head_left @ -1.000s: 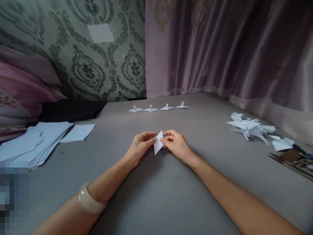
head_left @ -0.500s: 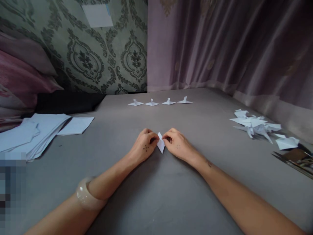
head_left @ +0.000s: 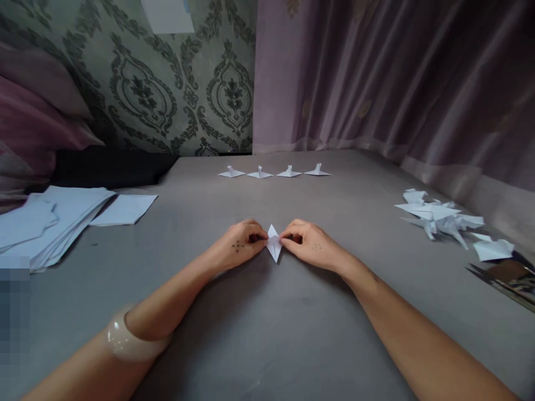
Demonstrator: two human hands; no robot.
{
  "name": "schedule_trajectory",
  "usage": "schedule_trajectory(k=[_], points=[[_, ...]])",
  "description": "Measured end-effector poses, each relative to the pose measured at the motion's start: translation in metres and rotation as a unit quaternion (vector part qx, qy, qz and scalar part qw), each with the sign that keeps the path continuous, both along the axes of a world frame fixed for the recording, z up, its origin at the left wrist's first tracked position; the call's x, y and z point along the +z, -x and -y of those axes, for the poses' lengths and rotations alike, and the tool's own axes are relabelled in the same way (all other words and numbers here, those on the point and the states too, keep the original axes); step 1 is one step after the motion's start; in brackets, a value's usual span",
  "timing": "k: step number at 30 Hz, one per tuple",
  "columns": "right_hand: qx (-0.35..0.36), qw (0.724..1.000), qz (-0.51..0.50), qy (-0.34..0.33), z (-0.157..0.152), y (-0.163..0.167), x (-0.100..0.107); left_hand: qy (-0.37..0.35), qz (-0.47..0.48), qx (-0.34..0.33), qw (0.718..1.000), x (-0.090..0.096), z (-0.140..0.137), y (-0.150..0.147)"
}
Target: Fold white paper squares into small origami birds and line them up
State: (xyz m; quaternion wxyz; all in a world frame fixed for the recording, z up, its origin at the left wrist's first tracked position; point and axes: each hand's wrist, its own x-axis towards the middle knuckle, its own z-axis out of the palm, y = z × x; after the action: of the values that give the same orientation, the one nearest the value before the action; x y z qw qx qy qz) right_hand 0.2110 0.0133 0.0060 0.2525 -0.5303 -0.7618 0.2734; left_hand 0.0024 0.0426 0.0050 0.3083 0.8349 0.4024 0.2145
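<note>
A small white folded paper (head_left: 274,246), diamond-shaped with a crease line down its lower half, is held between my two hands just above the grey surface. My left hand (head_left: 241,241) pinches its left corner between thumb and fingers. On the opposite side, my right hand (head_left: 314,245) pinches the right corner in the same way. The paper's top and bottom points show free of the fingers. A pale bangle (head_left: 136,341) circles my left forearm.
Several small folded paper figures (head_left: 259,172) stand in a row at the back. At right lie a heap of folded white paper (head_left: 434,214), a single folded piece (head_left: 494,248) and a brown flat object (head_left: 507,278). White sheets (head_left: 71,214) are stacked at left, before a black item (head_left: 112,167).
My hands have moved slightly apart, so the paper diamond looks wider and its crease shows. The pinch at both corners stays. The view has shifted a little.
</note>
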Motion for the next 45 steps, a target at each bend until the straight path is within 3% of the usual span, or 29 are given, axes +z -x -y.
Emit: schedule_trajectory(k=[14,19,28,38,42,45], points=[[-0.068,0.998,-0.016,0.004,-0.007,0.005,-0.01,0.004,-0.034,0.076,0.997,-0.001,0.004,-0.009],[-0.077,0.996,-0.031,0.023,-0.01,0.006,-0.01,-0.019,-0.022,0.077,0.997,-0.008,0.0,-0.008],[-0.078,0.997,-0.024,0.016,-0.011,0.007,-0.013,-0.004,-0.036,0.082,0.996,-0.004,0.0,-0.009],[-0.084,0.996,0.017,0.004,-0.009,0.009,-0.014,-0.045,-0.028,0.087,0.995,-0.019,-0.001,-0.009],[-0.09,0.995,0.031,-0.024,-0.007,0.011,-0.013,-0.127,-0.05,0.043,0.99,-0.016,0.007,-0.011],[-0.053,0.996,0.052,-0.054,0.0,0.013,-0.01,-0.171,-0.146,-0.027,0.974,-0.006,0.018,-0.014]])
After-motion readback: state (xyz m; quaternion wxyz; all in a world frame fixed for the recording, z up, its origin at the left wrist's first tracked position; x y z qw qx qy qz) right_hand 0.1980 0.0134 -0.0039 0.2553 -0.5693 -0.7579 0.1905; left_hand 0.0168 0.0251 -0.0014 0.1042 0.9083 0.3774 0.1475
